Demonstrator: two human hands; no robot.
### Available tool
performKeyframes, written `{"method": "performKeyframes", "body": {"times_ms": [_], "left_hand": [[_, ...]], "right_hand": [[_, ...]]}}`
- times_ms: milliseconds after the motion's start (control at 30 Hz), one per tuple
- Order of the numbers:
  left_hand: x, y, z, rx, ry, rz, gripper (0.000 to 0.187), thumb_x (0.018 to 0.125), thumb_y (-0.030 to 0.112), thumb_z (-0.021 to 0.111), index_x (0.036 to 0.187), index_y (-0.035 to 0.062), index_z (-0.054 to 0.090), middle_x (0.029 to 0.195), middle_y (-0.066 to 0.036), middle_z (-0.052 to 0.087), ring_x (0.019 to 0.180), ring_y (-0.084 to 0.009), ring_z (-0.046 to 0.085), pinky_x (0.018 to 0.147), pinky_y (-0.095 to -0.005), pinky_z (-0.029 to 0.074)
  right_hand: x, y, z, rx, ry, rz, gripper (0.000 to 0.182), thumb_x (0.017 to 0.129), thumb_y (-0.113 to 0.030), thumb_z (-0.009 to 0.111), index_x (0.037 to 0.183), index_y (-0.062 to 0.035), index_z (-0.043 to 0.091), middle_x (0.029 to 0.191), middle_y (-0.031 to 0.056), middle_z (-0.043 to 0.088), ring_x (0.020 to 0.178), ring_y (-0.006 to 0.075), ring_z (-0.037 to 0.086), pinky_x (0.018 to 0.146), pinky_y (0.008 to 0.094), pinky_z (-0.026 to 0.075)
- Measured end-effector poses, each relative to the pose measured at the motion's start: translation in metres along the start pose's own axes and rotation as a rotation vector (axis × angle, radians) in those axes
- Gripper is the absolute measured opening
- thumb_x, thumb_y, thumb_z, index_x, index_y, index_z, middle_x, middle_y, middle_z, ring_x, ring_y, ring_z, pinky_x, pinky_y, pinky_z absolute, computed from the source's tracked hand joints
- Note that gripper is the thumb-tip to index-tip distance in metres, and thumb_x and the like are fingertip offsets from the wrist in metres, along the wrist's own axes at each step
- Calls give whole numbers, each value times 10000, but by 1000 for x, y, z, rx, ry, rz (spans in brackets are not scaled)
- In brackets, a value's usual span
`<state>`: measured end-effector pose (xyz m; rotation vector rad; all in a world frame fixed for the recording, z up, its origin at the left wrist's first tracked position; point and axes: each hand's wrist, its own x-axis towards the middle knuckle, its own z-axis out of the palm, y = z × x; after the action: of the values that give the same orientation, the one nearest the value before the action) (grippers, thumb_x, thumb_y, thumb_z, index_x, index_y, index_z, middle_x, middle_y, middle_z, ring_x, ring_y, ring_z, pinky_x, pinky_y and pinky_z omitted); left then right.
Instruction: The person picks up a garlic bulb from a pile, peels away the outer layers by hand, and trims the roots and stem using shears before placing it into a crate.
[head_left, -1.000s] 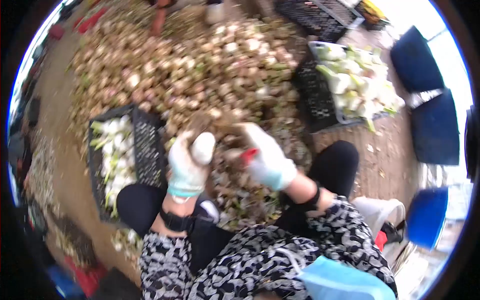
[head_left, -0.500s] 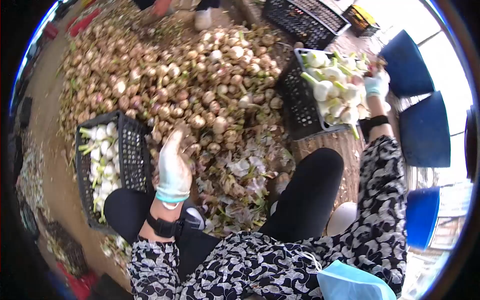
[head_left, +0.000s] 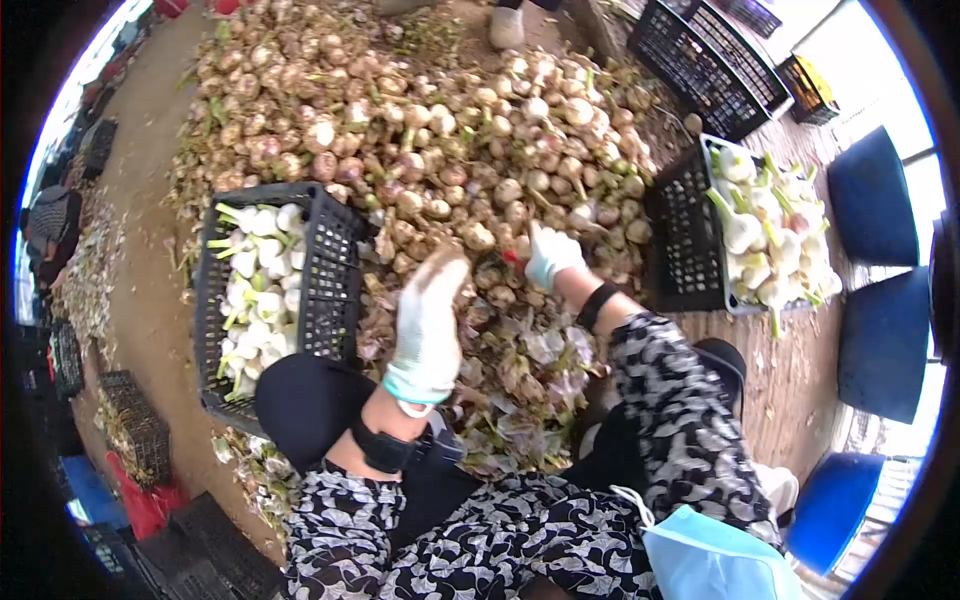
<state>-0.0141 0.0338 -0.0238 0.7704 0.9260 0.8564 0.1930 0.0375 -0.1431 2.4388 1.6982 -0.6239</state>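
Note:
A wide heap of garlic bulbs (head_left: 410, 150) with dry brown skins lies in front of me. My left hand (head_left: 428, 330), in a white glove with a soiled palm side, reaches to the heap's near edge. Its fingers are stretched out and hold nothing I can see. My right hand (head_left: 553, 257), also gloved, is closed over the heap, farther right. From its fingers sticks a small red thing (head_left: 513, 257), perhaps a tool's handle; the rest is hidden. Peeled-off garlic skins (head_left: 530, 400) lie below both hands.
A black crate (head_left: 330, 270) of cleaned white garlic stands by my left knee. Another crate (head_left: 685, 240), heaped with cleaned garlic, stands at right. Stacked black crates (head_left: 700, 70) are behind it. Blue tubs (head_left: 880, 345) line the right side. A person's foot (head_left: 507, 28) shows beyond the heap.
My right hand has moved from the right crate of garlic leftward to the heap. The left hand stays near the heap's edge, fingers still stretched. The view has shifted left.

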Motion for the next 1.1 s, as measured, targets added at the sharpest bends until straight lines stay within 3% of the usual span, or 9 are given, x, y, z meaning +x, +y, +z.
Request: {"method": "performKeyframes", "body": {"times_ms": [233,333,533,667,733,800,867,967,1100], "left_hand": [[-7,3,-6,408,-54,293,322,922,119,426,1155,-78,528,1150,-163,570,1048,-233,553,917,-312,423],[-5,15,1,154,13,66,504,875,213,562,1251,-100,439,1221,-150,520,1093,-176,497,955,-271,366],[-15,8,13,173,-481,-67,486,913,366,535,1202,-24,524,1097,-57,585,987,-112,518,898,-247,399],[-18,7,13,215,-531,-30,516,874,405,580,1166,-18,541,1048,-42,601,977,-112,531,889,-244,407],[-15,-6,18,-45,-468,-29,584,821,371,647,1191,-56,499,1080,-98,596,977,-157,557,884,-275,427],[-22,-2,28,-47,-393,26,652,794,349,674,1237,-68,442,1109,-113,577,990,-175,557,909,-286,418],[-25,-2,33,186,-337,207,698,729,250,725,1261,-71,407,1130,-141,553,998,-221,563,907,-320,437],[-25,-9,39,758,-300,814,720,574,32,779,1224,-18,471,1150,-187,508,1044,-288,542,903,-345,451],[-29,-19,44,801,-299,978,732,609,150,826,1229,-16,473,1221,-148,479,1119,-263,494,948,-345,413]], "right_hand": [[16,-12,23,390,55,264,555,766,-195,610,1256,-11,424,1024,174,622,967,315,594,850,370,455],[-35,-21,-55,726,268,-352,578,779,-207,636,1248,22,388,977,162,618,904,275,611,800,336,475],[-146,-40,-145,115,146,-617,683,608,-55,603,1258,-1,403,1028,170,601,980,321,574,923,418,395],[-158,-20,-124,-23,764,-649,620,636,-117,641,1218,-6,459,1158,184,542,1103,348,502,963,442,350],[-178,-19,-118,636,978,-415,549,752,-149,679,1217,12,434,1140,188,544,1059,299,543,874,386,441],[-179,-2,-112,1517,523,-26,451,850,-187,629,1200,17,430,1000,126,587,867,188,599,703,288,494],[-171,15,-82,1852,206,-27,352,915,-235,543,1149,9,444,834,56,583,665,114,562,574,254,468],[-169,3,-69,1220,398,-50,293,899,-180,550,1124,1,496,927,82,636,768,171,614,642,329,482],[-156,-6,-64,1498,576,-164,270,872,-129,577,1099,7,524,939,117,651,849,172,611,758,318,479]]}}
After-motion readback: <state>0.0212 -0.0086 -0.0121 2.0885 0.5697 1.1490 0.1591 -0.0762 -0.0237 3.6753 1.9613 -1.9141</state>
